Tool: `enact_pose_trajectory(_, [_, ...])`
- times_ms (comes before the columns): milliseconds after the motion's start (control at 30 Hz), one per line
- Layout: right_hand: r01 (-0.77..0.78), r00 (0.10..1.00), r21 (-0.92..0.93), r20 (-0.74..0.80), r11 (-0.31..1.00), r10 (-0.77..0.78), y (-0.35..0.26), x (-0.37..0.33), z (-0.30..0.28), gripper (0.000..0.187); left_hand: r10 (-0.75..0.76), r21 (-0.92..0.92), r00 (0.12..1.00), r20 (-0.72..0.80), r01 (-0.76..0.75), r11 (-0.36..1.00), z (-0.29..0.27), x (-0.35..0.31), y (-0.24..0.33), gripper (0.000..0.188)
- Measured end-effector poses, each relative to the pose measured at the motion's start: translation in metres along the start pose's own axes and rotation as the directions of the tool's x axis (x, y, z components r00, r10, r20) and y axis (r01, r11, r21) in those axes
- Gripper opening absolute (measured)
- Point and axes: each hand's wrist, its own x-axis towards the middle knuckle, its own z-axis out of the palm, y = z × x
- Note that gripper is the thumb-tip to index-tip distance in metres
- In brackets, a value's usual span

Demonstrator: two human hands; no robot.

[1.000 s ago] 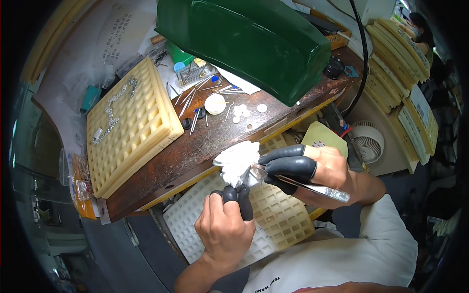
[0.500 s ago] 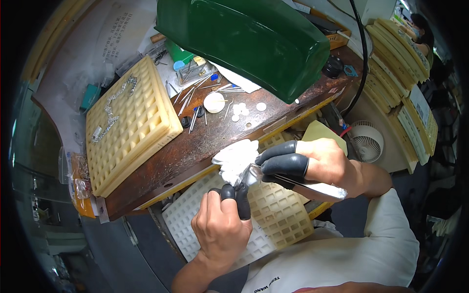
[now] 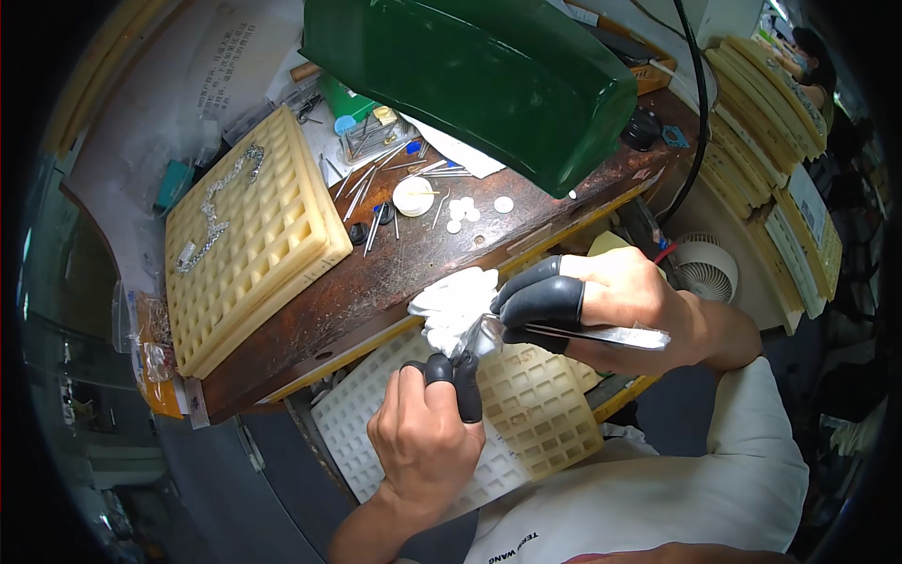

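Note:
Black finger cots cover several fingertips on both hands. My left hand is closed, its fingertips pinched at the lower edge of a bunched white cloth by the bench's front edge. Whatever lies in that pinch is too small and hidden to name. On the cloth's other side, my right hand grips a long slim metal tool. Its pale, flat rear end sticks out under the palm, while its working tip points at the cloth just above my left fingertips and is covered by the fingers.
A green lamp shade overhangs the wooden bench. A cream grid tray carries a silver chain. Thin metal bits and white discs lie behind the cloth. More grid trays lie below my hands; a fan stands right.
My right hand has tilted and shifted slightly, and the tool's rear end has swung upward. My left hand and the cloth stay almost in place.

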Motion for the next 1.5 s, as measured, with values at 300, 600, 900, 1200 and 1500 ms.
enact_pose_trajectory(300, [0.005,0.999,0.001,-0.034,1.000,-0.005,0.001,-0.002,0.004,0.040,0.006,0.004,1.000,-0.010,-0.006,1.000,0.002,0.000,0.000,0.037])
enact_pose_trajectory(600, [0.009,0.999,-0.011,-0.041,1.000,-0.010,0.003,-0.004,0.006,0.038,0.017,-0.031,1.000,-0.018,-0.017,0.999,0.001,0.000,0.000,0.034])
enact_pose_trajectory(900, [0.018,1.000,-0.017,-0.025,1.000,-0.018,0.005,-0.006,0.006,0.037,0.022,-0.044,0.999,-0.023,-0.023,0.999,0.001,0.000,0.000,0.033])
enact_pose_trajectory(1200, [0.001,0.997,-0.060,-0.075,0.998,-0.006,0.002,-0.009,0.010,0.036,0.011,-0.041,1.000,-0.026,-0.012,0.999,0.003,0.000,0.001,0.032])
enact_pose_trajectory(1500, [0.043,0.997,-0.018,-0.067,0.999,-0.044,0.002,-0.005,0.009,0.033,-0.003,-0.024,1.000,-0.019,0.003,1.000,0.003,0.000,0.002,0.029])
